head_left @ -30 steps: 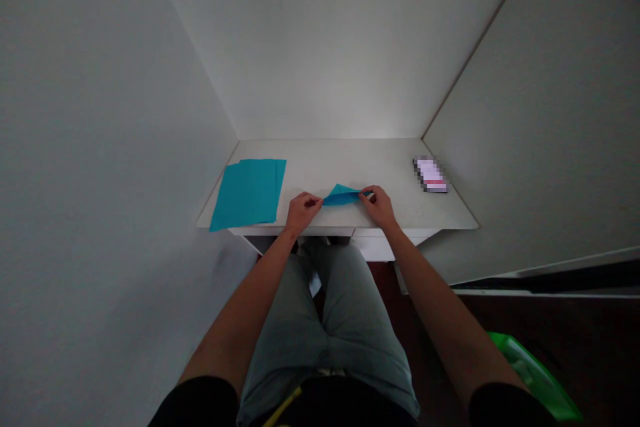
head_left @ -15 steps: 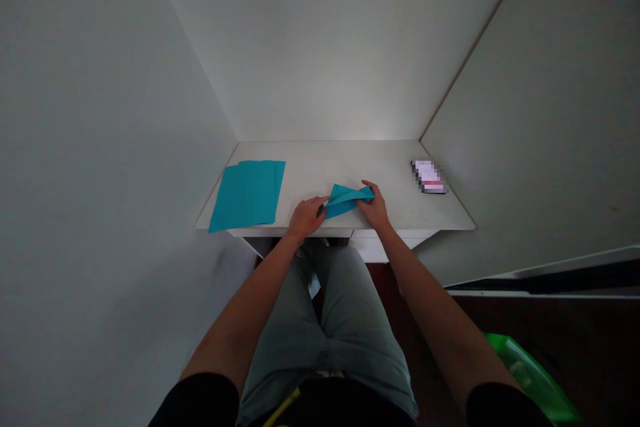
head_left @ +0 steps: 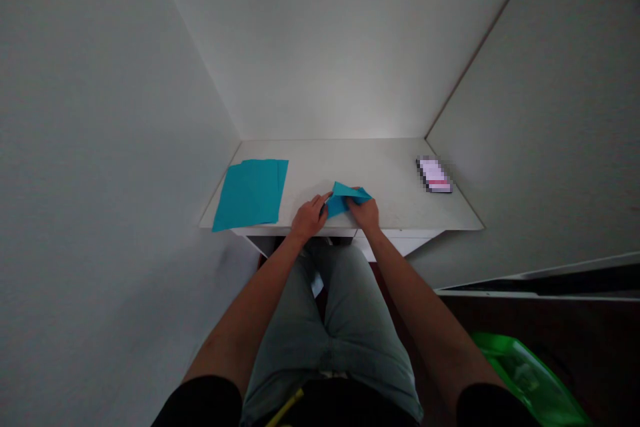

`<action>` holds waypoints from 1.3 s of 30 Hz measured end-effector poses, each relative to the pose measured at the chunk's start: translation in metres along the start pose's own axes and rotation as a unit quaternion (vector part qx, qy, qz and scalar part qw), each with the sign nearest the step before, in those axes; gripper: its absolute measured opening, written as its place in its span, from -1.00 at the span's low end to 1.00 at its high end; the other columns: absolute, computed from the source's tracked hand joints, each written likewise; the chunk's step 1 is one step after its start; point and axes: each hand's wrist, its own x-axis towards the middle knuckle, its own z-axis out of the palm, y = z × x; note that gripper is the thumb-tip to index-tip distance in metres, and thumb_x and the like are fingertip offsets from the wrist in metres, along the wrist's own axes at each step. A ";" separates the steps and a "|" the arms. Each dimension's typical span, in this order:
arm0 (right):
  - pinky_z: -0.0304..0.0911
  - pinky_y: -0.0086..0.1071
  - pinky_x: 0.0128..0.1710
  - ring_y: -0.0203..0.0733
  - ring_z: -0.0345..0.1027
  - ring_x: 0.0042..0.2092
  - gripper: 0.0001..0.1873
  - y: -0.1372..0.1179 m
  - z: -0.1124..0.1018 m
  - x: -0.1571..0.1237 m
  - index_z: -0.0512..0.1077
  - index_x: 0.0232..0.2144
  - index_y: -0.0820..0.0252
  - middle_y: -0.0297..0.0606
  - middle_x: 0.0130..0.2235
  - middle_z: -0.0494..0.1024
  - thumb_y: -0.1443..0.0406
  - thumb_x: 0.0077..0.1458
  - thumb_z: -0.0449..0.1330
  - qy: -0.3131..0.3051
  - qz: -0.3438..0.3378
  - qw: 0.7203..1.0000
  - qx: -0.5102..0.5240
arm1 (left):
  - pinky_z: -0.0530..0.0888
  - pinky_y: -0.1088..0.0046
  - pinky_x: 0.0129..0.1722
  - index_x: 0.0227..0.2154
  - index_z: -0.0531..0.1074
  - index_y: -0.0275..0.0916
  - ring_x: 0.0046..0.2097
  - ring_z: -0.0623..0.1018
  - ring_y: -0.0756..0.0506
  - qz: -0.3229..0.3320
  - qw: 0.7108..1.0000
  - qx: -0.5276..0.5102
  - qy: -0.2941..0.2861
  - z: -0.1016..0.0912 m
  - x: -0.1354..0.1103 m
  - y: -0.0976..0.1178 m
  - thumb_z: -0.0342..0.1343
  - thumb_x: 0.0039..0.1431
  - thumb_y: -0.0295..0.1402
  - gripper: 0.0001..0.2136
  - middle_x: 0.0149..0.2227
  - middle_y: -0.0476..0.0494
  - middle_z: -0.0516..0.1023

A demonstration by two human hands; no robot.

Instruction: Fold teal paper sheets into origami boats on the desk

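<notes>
A partly folded sheet of blue paper [head_left: 339, 205] lies near the front of the white table, with one flap raised along its far side. My left hand [head_left: 309, 217] grips the paper's left edge between thumb and fingers; a small dark item shows by its thumb, too small to name. At the paper's right end, my right hand [head_left: 365, 212] is closed on the raised flap, its thumb on the near side and its other fingers mostly hidden behind the paper.
Several blue sheets [head_left: 251, 193] lie overlapped at the left of the white table [head_left: 395, 210], one corner past its front edge. A phone [head_left: 434, 174], blurred out, rests at the right end. Walls enclose the table. A green plastic container [head_left: 530, 373] stands on the floor at lower right.
My right hand has moved left and its fingers have slipped further behind the flap, which now folds more toward me. My left hand stays at the paper's left edge. The view has shifted slightly.
</notes>
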 end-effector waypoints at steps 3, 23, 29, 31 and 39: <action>0.41 -0.23 -0.20 0.04 0.58 -0.14 -0.63 -0.004 -0.004 -0.003 0.58 0.09 -0.11 -0.30 -0.11 0.72 0.10 0.25 0.27 -0.009 -0.027 0.999 0.030 | 0.52 0.23 0.06 0.38 0.37 -0.13 -0.04 0.62 -0.23 -0.046 0.997 -0.049 0.045 -0.002 0.002 0.001 0.04 0.43 -0.33 -0.51 -0.01 -0.24 0.63; 0.44 -0.23 -0.22 -0.13 0.46 -0.33 -0.42 0.004 -0.013 0.000 0.55 0.21 0.07 -0.26 -0.27 0.66 0.03 0.20 0.27 -0.165 -0.081 0.969 0.162 | 0.61 0.21 0.09 0.50 0.06 -0.18 0.04 0.66 -0.20 -0.127 0.908 -0.397 0.048 0.006 0.016 -0.027 0.50 0.06 -0.09 0.03 0.05 -0.27 0.64; 0.48 -0.23 -0.19 -0.13 0.54 -0.26 -0.52 0.006 -0.005 0.004 0.59 0.07 0.05 -0.24 -0.17 0.67 -0.05 0.24 0.25 -0.142 -0.058 0.969 0.192 | 0.64 0.24 0.01 0.46 0.14 -0.18 -0.01 0.68 -0.20 -0.144 0.905 -0.399 0.026 0.003 0.018 -0.032 0.53 -0.01 -0.09 0.03 0.06 -0.28 0.63; 0.46 -0.25 -0.23 -0.14 0.50 -0.29 -0.52 0.006 -0.003 0.004 0.58 0.05 0.02 -0.29 -0.22 0.66 -0.05 0.18 0.31 -0.134 -0.050 0.976 0.164 | 0.66 0.25 -0.04 0.45 0.15 -0.16 -0.07 0.69 -0.18 -0.150 0.906 -0.396 0.017 0.001 0.017 -0.033 0.54 -0.04 -0.15 0.03 0.05 -0.25 0.64; 0.40 -0.26 -0.30 -0.12 0.41 -0.36 -0.56 0.009 -0.004 0.006 0.57 0.10 -0.01 -0.33 -0.36 0.61 0.02 0.23 0.26 -0.123 -0.054 0.984 0.117 | 0.66 0.23 -0.05 0.40 0.22 -0.19 -0.09 0.69 -0.17 -0.168 0.901 -0.399 -0.015 -0.005 0.018 -0.038 0.47 -0.01 -0.28 -0.10 0.07 -0.26 0.63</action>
